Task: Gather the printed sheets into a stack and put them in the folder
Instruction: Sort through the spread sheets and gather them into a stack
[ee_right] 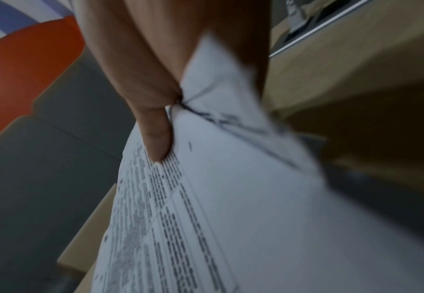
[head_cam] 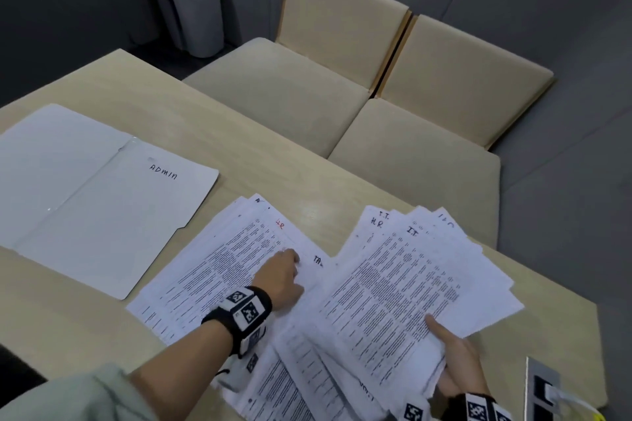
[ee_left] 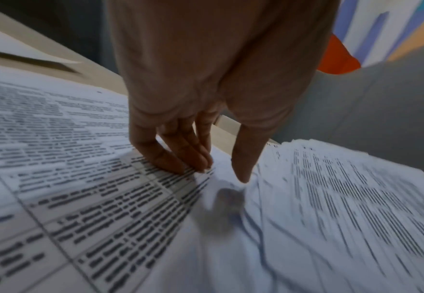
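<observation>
Sheets (head_cam: 219, 260) of printed text lie fanned and overlapping on the worktop (head_cam: 212, 133), filling the head view from 6 to 4 o'clock. A second fan (head_cam: 410, 277) at 4 o'clock is raised at its near edge, where the right hand (head_cam: 458, 366) holds it: the thumb lies on top and the fingers go under, so that grip is closed on paper. The right wrist view shows the same pinch (ee_right: 155, 126), blurred. The left hand (head_cam: 282, 278), near the centre, rests on the flat sheets with straight fingers (ee_left: 178, 150) touching the page and the thumb apart, a wide grip holding nothing. Corners of some pages bear handwritten letters. The folder (head_cam: 102, 202) lies open and flat at 9 o'clock, marked ADMIN, just beside the sheets. Two chairs (head_cam: 342, 55) stand at 12 to 2 o'clock, and a bin (head_cam: 191, 7) at 11 o'clock.
</observation>
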{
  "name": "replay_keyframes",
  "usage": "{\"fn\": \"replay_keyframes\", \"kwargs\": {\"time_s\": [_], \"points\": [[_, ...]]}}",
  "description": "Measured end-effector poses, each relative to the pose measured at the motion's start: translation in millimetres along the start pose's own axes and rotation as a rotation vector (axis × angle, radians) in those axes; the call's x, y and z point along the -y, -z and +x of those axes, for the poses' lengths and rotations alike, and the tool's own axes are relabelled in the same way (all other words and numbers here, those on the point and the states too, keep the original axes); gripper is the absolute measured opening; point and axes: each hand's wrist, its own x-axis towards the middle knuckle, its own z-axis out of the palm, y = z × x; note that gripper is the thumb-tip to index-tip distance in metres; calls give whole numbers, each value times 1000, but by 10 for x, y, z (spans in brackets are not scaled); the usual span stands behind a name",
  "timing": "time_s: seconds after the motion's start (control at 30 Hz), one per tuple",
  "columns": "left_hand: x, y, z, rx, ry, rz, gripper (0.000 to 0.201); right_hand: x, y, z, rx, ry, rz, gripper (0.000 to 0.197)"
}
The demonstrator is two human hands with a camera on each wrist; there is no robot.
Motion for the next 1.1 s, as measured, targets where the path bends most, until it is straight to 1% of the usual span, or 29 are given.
{"fn": "replay_keyframes", "kwargs": {"time_s": [0.03, 0.1, 0.17, 0.23, 0.27, 0.3, 0.33, 0.37, 0.4, 0.43, 0.5, 0.53, 0.57, 0.6, 0.67, 0.7, 0.73, 0.77, 0.8, 0.83, 0.87, 0.9, 0.93, 0.97, 1.0, 1.03, 1.07, 1.1], "points": [[-8, -55, -40, 35, -10, 4, 46, -1, 8, -54, 5, -18, 9, 49], [-60, -139, -98, 67, -18, 77, 36, -23, 28, -103, 21, -38, 44, 58], [-97, -185, -129, 72, -24, 164, 29, -14, 16, -148, 25, -25, 69, 69], [-99, -191, -153, 63, -42, 167, 26, 37, 27, -165, 37, 19, 114, 69], [-94, -186, -158, 50, -55, 136, 21, 97, 42, -201, 21, 52, 102, 67], [-79, -170, -167, 31, -61, 96, 14, 170, 53, -272, 27, 80, 99, 59], [-61, -151, -173, 14, -57, 62, 8, 260, 84, -332, 47, 111, 123, 47], [-49, -133, -182, 5, -44, 39, 7, 351, 144, -377, 69, 114, 143, 33], [-47, -119, -204, 5, -35, 34, 14, 442, 203, -463, 74, 130, 149, 29], [-51, -119, -236, 21, -34, 51, 25, 515, 282, -508, 49, 132, 145, 35], [-72, -180, -310, 61, -33, 159, 54, 655, 325, -742, 62, 59, 158, 62], [-81, -248, -346, 67, -38, 243, 64, 697, 360, -832, 133, 66, 204, 68], [-96, -328, -382, 72, -49, 325, 66, 700, 366, -863, 208, 69, 218, 65], [-123, -390, -418, 78, -59, 394, 62, 630, 388, -934, 211, 87, 225, 57], [-164, -470, -448, 65, -85, 454, 47, 464, 505, -837, 147, 59, 128, 33], [-169, -485, -437, 52, -96, 438, 39, 342, 533, -796, 82, 63, 47, 21], [-176, -460, -422, 28, -89, 389, 32, 251, 525, -787, 56, 26, -11, 30], [-158, -423, -379, -7, -67, 331, 26, 141, 577, -649, 22, -12, -35, 39], [-143, -354, -340, -49, -22, 255, 22, 66, 581, -596, -19, -65, -36, 39], [-111, -288, -289, -83, 29, 170, 18, -10, 588, -523, -59, -112, -96, 46], [-90, -210, -252, -101, 73, 87, 14, -57, 585, -467, -57, -135, -89, 65], [-62, -140, -214, -103, 94, 26, 11, -99, 572, -441, -51, -153, -96, 91], [-53, -65, -203, -80, 95, -11, 12, -192, 563, -374, -7, -194, -98, 109], [-47, 0, -188, -37, 79, -22, 16, -251, 521, -335, 14, -217, -84, 115], [-46, 62, -177, 14, 54, -21, 22, -298, 440, -377, 52, -200, -53, 103], [-37, 112, -158, 66, 38, -17, 30, -354, 365, -411, 35, -192, -11, 74], [-37, 158, -146, 114, 32, -23, 38, -423, 301, -411, 18, -189, -33, 49], [-40, 182, -124, 163, 39, -42, 43, -479, 265, -376, -33, -197, -64, 39]]}}
